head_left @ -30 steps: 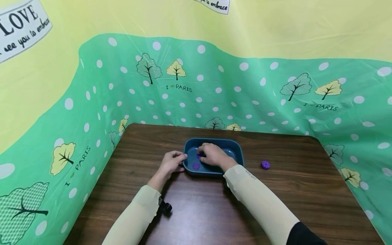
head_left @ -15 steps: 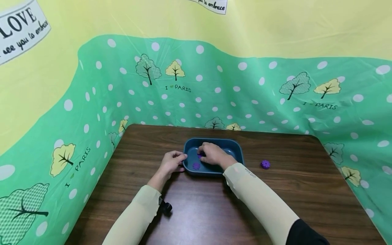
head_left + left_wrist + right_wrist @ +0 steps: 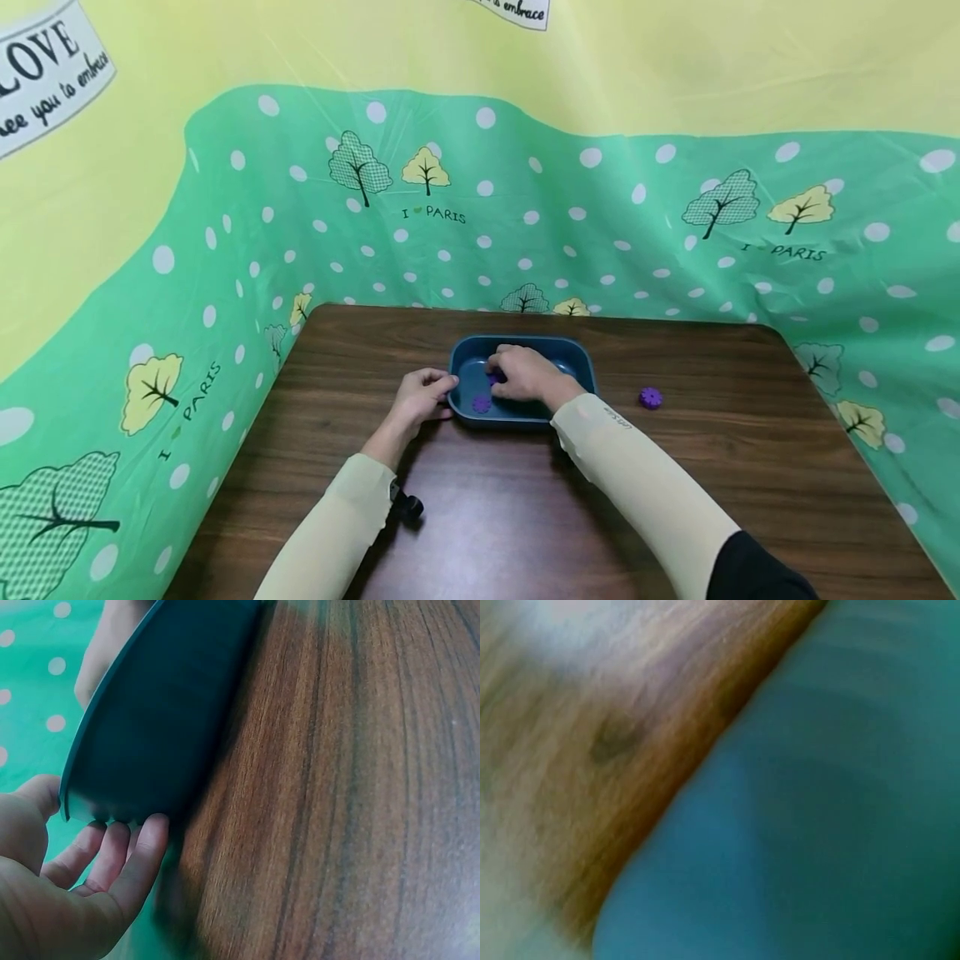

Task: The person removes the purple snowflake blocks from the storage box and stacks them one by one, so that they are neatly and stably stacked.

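A blue rectangular tray with high walls stands on the wooden table. My left hand holds its left end. In the left wrist view the thumb lies at the rim and the curled fingers press the outer wall. My right hand reaches down into the tray, fingers curled around a small purple piece that is mostly hidden. Near the front left inside corner lies a purple flower-shaped piece. The right wrist view is blurred and filled by the tray's outer wall.
Another purple piece with a scalloped edge lies on the table to the right of the tray. A green and yellow patterned cloth hangs behind the table and along its sides. A black wrist camera sits under the left forearm.
My right hand has shifted slightly to the right inside the tray, with the purple piece at its fingertips. The left hand keeps its hold on the tray's end.
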A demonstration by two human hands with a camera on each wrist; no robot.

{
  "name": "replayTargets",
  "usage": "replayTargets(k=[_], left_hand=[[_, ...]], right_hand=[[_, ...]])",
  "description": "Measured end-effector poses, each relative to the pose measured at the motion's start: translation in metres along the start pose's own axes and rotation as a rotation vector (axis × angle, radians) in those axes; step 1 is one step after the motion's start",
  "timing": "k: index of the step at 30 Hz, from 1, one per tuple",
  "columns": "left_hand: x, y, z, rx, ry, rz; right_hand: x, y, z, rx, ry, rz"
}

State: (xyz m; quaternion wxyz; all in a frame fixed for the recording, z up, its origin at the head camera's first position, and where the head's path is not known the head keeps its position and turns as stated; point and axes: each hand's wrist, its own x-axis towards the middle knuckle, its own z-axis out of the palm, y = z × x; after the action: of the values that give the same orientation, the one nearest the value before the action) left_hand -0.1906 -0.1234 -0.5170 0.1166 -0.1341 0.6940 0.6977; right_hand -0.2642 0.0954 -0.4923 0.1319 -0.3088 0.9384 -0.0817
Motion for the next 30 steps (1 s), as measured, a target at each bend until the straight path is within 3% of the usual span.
replayTargets(k=[13, 30], left_hand=[[-0.004, 0.001, 0.001, 0.005, 0.006, 0.008], [-0.007, 0.000, 0.004, 0.009, 0.012, 0.012]], right_hand=[[-0.025, 0.013, -0.018, 0.073, 0.071, -0.043], [-0.066, 0.026, -0.042, 0.036, 0.208, -0.076]])
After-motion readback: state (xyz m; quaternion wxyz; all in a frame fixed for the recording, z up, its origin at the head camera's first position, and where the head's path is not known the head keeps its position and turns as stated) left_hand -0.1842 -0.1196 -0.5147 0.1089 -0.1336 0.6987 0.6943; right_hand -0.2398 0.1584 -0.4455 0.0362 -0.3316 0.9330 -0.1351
